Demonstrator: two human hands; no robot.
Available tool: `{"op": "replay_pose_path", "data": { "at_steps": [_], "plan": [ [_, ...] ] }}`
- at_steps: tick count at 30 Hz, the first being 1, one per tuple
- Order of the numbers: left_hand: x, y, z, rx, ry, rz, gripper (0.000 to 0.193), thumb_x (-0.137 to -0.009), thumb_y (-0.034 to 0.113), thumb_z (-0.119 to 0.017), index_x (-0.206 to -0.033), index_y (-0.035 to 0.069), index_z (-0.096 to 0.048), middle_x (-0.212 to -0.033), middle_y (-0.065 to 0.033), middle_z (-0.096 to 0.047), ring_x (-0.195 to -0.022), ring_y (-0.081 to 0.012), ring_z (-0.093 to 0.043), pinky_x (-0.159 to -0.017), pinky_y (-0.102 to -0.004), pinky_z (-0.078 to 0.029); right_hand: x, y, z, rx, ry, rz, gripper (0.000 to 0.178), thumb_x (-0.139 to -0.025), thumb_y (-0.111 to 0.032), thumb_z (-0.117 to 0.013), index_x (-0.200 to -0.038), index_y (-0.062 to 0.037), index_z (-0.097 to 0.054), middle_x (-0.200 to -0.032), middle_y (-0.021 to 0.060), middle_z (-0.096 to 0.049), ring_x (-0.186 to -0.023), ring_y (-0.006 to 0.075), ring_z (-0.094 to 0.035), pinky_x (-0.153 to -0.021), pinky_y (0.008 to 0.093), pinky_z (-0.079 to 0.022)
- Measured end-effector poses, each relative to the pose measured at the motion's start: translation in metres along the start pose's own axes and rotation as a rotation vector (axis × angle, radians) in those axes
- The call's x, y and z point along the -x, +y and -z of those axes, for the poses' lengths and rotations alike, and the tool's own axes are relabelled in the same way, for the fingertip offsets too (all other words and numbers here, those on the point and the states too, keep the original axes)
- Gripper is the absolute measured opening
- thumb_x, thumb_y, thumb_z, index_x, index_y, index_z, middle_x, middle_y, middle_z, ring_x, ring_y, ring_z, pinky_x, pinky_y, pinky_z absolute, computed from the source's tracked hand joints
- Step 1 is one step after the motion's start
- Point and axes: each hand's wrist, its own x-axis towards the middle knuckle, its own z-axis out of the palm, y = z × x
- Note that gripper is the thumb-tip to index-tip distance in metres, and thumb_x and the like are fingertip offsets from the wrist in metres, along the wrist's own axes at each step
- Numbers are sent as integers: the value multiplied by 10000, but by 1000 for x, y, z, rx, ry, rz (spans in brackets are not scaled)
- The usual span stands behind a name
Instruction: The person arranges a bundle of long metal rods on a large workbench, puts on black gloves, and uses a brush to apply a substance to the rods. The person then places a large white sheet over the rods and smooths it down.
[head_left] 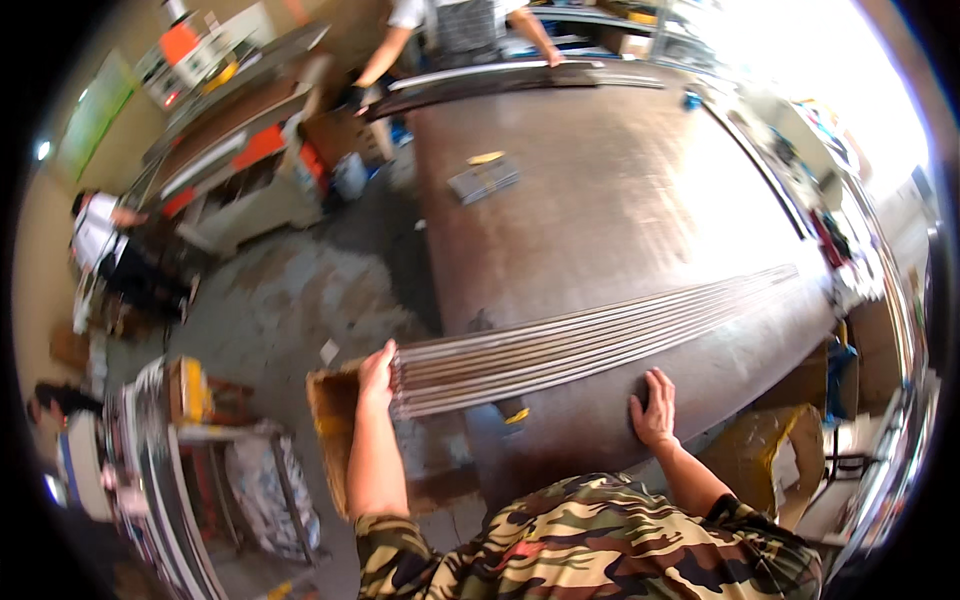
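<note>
A row of long, thin metal strips [560,345] lies side by side across the near part of a brown table [560,240], their left ends jutting past its left edge. At those ends is my left hand [377,374], closed around the upper left corner of the row; some of its fingers are hidden. My right hand [655,408] rests flat on the tabletop, fingers stretched out, a little nearer to me than the strips and apart from them. Between my hands, just below the strips, a small yellow-and-black object [516,416] sits near the table edge.
An open cardboard box [335,435] stands below the strips' left ends. Across the table a person [465,35] holds long dark bars [490,95]. Grey pieces [485,183] lie on the tabletop. A yellow-taped carton [750,460] is at right, a metal-framed rack [215,440] at lower left.
</note>
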Motion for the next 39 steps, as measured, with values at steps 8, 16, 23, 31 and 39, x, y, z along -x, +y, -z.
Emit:
{"op": "replay_pose_path", "data": {
  "at_steps": [8, 16, 23, 31, 39],
  "plan": [
    [-5, 3, -4, -35, 36, 54, 177, -894, 239, -693, -881, 68, -650, -795, -35, -669, -671, -174, -654, -608, -338, -542, -1, -1, 6, 41, 33, 0, 609, -751, -142, -736, -1275, 10, -465, -1328, 227, -463, -1213, 411, -458, -1048, 460, -398],
    [6, 5, -6, -552, 302, -361, 408, -902, 314, -679, -1071, -54, -632, -971, -136, -684, -879, -232, -647, -818, -353, -516, 0, -2, 9, 21, 45, 5, 580, -743, -167, -740, -1241, 19, -509, -1321, 223, -474, -1214, 398, -471, -1049, 458, -403],
    [113, -35, -121, -1187, 158, -1263, 412, -845, 190, -700, -1167, -37, -577, -1223, -207, -585, -1131, -397, -536, -995, -492, -404, 8, 10, 7, 5, 12, -20, 546, -817, -228, -684, -1282, -2, -507, -1378, 201, -459, -1288, 359, -435, -1094, 450, -361],
    [183, -120, -282, -1208, -373, -1313, 472, -770, 142, -722, -1180, -35, -569, -1277, -219, -563, -1194, -409, -503, -1036, -520, -377, 25, 37, 17, -547, 225, -75, 197, -864, -84, -627, -1056, -44, -629, -1167, 126, -634, -1112, 307, -579, -965, 407, -478],
    [242, -211, -428, -1343, -535, -1317, 501, -749, 128, -745, -1196, -9, -567, -1299, -190, -551, -1212, -388, -491, -1042, -498, -368, 150, 186, 141, -673, 111, -642, 183, -861, -184, -671, -1005, -76, -707, -924, 118, -715, -856, 284, -690, -778, 331, -546]
  ]
}}
